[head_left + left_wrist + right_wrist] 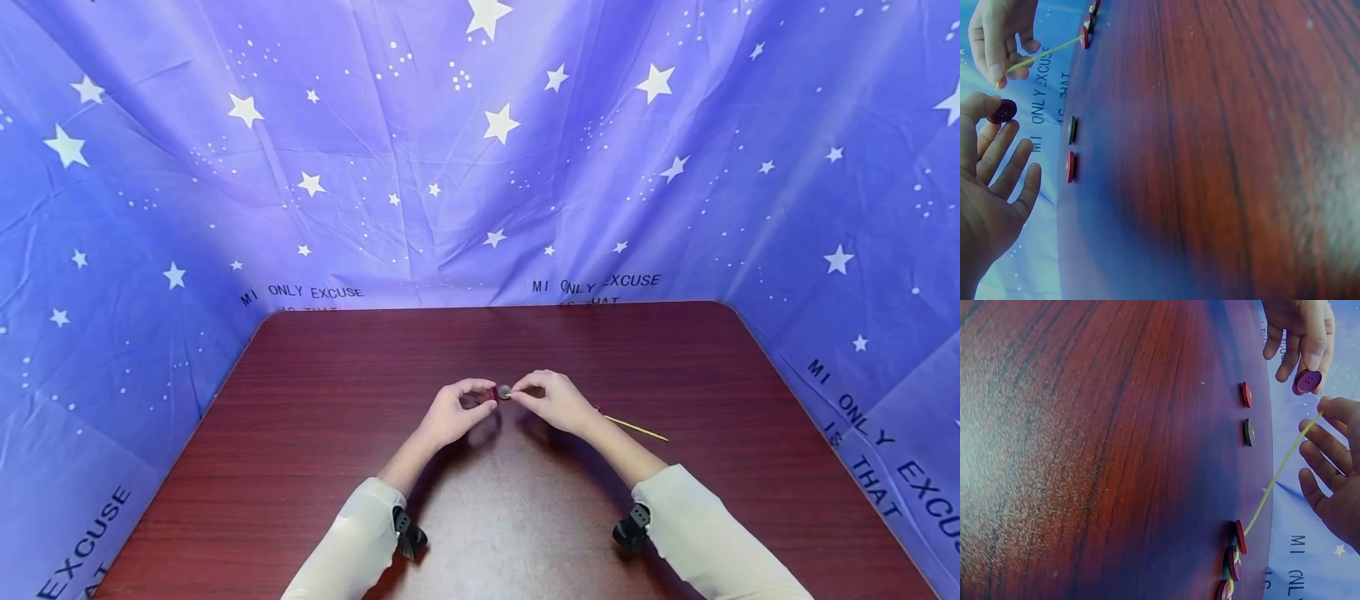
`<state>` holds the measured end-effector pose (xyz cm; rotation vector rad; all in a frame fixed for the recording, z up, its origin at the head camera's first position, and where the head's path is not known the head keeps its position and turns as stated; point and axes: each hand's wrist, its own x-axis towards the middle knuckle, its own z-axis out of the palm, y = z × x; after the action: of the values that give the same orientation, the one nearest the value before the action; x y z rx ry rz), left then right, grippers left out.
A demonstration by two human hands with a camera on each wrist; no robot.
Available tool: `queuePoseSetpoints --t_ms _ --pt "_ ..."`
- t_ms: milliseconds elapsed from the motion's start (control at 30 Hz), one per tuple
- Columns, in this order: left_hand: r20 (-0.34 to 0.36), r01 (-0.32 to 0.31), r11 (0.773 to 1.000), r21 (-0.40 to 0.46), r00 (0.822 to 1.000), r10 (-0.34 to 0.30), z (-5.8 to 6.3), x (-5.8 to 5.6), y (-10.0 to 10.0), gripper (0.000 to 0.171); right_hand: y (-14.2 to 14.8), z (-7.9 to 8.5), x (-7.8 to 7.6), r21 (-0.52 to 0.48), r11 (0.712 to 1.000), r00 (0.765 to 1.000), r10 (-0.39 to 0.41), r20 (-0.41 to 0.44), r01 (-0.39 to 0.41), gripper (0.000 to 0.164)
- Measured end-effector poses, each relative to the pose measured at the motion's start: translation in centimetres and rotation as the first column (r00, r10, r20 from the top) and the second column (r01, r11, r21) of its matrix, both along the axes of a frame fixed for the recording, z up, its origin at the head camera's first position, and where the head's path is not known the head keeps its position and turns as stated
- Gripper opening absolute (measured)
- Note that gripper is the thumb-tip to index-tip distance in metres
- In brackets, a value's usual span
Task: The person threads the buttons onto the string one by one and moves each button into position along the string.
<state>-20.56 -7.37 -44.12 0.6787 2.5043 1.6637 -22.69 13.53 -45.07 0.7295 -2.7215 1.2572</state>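
Between thumb and fingertip my left hand (453,412) pinches a dark purple-red button (1308,380), whose small holes face the right wrist camera. My right hand (557,402) pinches one end of a yellow string (1285,459) close beside that button, apart from it. From the fingers the string slopes down to several red and purple buttons threaded on it, among them a red one (1240,537). Below the hands, two loose buttons lie on the table, one dark grey-green (1072,130) and one red (1070,167).
The brown wood-grain table (315,500) has rounded far corners. A blue-purple cloth (420,150) with white stars and lettering hangs behind it and at both sides. Another stretch of yellow string (636,428) lies right of the right wrist. Black wrist cameras (632,527) sit at both sleeves.
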Motion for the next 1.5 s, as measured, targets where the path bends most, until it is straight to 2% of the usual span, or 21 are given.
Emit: queuePoseSetpoints --t_ms 233,367,700,1033,1500 --pt "0.008 -0.024 0.999 0.046 1.0 0.023 -3.5 -1.5 0.4 0.031 -0.1 0.1 0.3 -0.037 0.999 0.999 0.038 -0.007 -0.039 0.005" --pt "-0.001 -0.028 0.999 0.046 1.0 0.028 -4.1 -1.7 0.5 0.029 -0.2 0.0 0.2 -0.044 0.998 0.999 0.044 -0.016 -0.045 0.005" --pt "-0.016 -0.032 0.998 0.06 0.999 0.033 -4.3 -1.7 0.7 0.028 -0.1 0.0 0.2 -0.029 0.999 0.999 0.042 0.0 -0.042 0.006" --pt "-0.029 -0.044 0.998 0.039 0.999 0.045 -4.2 -1.5 0.8 0.028 -0.1 0.1 0.3 0.001 0.999 0.999 0.038 0.034 -0.038 0.007" --pt "-0.051 -0.026 0.999 0.04 0.998 0.029 -4.0 -1.6 1.1 0.028 -0.2 -0.2 0.2 0.013 0.999 0.998 0.043 0.041 -0.044 0.006"
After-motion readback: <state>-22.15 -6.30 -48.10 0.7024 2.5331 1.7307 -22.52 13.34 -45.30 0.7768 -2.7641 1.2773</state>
